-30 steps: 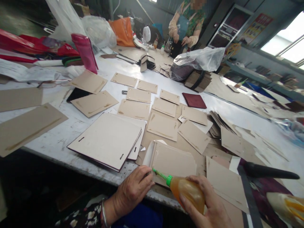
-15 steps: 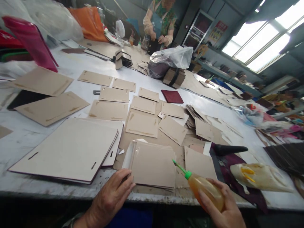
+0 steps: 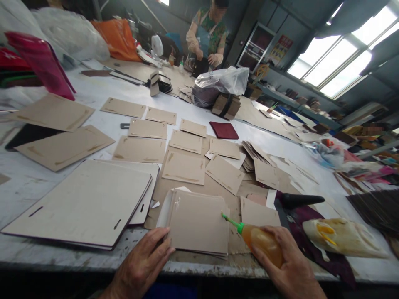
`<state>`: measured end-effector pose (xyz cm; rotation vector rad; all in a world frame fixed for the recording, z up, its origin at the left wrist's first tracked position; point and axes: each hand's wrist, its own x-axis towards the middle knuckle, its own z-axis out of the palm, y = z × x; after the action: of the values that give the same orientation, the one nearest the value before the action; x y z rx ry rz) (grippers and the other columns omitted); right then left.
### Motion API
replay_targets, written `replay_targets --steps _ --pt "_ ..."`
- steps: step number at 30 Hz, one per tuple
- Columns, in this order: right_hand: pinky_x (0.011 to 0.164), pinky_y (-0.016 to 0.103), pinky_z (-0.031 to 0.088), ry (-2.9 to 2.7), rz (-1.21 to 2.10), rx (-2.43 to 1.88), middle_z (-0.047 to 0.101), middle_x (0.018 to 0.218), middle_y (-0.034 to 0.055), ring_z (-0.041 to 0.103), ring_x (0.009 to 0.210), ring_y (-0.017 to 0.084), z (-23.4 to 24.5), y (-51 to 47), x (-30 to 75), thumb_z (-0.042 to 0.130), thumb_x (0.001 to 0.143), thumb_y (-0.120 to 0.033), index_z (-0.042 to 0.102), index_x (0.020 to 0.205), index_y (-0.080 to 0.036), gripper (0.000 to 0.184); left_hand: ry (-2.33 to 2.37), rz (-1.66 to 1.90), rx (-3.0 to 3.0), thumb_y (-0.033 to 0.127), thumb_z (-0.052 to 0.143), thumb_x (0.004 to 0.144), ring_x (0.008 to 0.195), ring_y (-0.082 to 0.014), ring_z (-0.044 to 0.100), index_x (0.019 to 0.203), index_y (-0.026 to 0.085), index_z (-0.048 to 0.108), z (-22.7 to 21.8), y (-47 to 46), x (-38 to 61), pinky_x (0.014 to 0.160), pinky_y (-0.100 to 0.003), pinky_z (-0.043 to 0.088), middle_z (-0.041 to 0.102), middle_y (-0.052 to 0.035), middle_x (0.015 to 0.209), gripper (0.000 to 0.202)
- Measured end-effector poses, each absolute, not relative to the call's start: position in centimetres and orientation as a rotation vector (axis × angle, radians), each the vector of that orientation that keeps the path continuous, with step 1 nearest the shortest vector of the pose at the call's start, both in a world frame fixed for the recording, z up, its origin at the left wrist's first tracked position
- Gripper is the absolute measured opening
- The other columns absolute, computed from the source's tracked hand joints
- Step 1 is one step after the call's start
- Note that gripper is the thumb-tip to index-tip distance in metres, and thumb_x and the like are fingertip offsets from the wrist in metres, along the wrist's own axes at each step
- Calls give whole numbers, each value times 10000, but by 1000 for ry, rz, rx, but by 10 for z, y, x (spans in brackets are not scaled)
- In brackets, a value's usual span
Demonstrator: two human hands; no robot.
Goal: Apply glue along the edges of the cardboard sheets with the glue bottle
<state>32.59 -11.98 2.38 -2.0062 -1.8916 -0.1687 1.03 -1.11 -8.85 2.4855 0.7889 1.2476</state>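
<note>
My right hand (image 3: 294, 263) is wrapped round a clear squeeze glue bottle (image 3: 260, 241) of amber liquid. Its green nozzle tip points left, over the right edge of a stack of beige boards (image 3: 198, 222). A small glossy streak shows near the stack's upper left corner. At the stack's lower left edge rests my left hand (image 3: 143, 257), fingers stretched out and touching the boards. Beyond lie several separate beige boards (image 3: 183, 166) with brownish glue streaks along their edges. A single board (image 3: 260, 211) lies right of the stack.
Large slotted panels (image 3: 84, 199) lie at left. On the right are a dark tapered tool (image 3: 302, 198) and a glue-smeared bottle (image 3: 343, 238) on maroon material. A maroon square piece (image 3: 223, 130) and a plastic-bagged bundle (image 3: 218, 85) sit farther back. A person (image 3: 207, 37) works across the table.
The bottle's nozzle has shifted slightly left and lies lower, over the stack's right edge. My left hand stays at the stack's lower left. The camera view has tilted a little.
</note>
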Motion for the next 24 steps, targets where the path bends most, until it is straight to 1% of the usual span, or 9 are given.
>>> replay_targets --steps 4,6,9,12,16,19,22,24 --pt "693 226 534 -1941 -44 -2033 590 948 24 642 815 166 34 -133 322 575 856 -319 478 1087 -249 260 785 1251 2486 122 482 940 1071 -186 595 1053 132 612 -89 -11 11 939 -283 515 619 -114 1092 173" --pt "700 228 535 -1950 -59 -2030 587 942 24 642 810 165 33 -135 320 573 855 -313 471 1098 -247 271 778 1242 2487 123 480 940 1075 -190 594 1065 134 609 -91 -11 11 926 -283 526 614 -116 1102 179" --pt "732 256 533 -1901 -135 -2025 569 947 36 630 816 171 27 -127 319 553 871 -334 469 1095 -241 257 758 1233 2491 105 496 926 1088 -202 586 1069 128 610 -93 -11 10 922 -288 529 604 -124 1117 184" --pt "752 294 531 -1848 -176 -2015 552 959 49 616 847 188 19 -111 321 544 876 -343 464 1093 -241 253 754 1245 2506 104 495 928 1082 -193 585 1060 129 612 -93 -11 10 931 -284 521 600 -119 1112 178" --pt "752 310 529 -1840 -182 -2001 546 964 47 611 840 191 14 -98 324 591 852 -349 468 1093 -246 290 751 1258 2529 124 469 945 1067 -180 591 1028 129 617 -87 -11 11 940 -270 510 601 -113 1097 170" --pt "773 326 526 -1805 -169 -2016 551 971 53 610 853 195 17 -104 322 567 864 -347 472 1084 -240 263 762 1274 2523 129 463 948 1048 -177 604 1010 130 618 -84 -10 11 925 -260 519 611 -111 1080 168" --pt "747 311 536 -1784 -56 -2050 587 952 46 628 835 194 23 -126 319 574 852 -363 508 1051 -241 242 769 1277 2513 132 456 951 1033 -176 612 1014 138 616 -82 -10 12 905 -266 533 618 -110 1077 172" --pt "731 295 545 -1646 92 -2122 619 956 38 644 817 198 28 -144 314 608 821 -419 542 1032 -243 284 779 1270 2493 128 467 945 1030 -182 613 1020 147 619 -82 -10 12 897 -281 540 623 -109 1074 171"
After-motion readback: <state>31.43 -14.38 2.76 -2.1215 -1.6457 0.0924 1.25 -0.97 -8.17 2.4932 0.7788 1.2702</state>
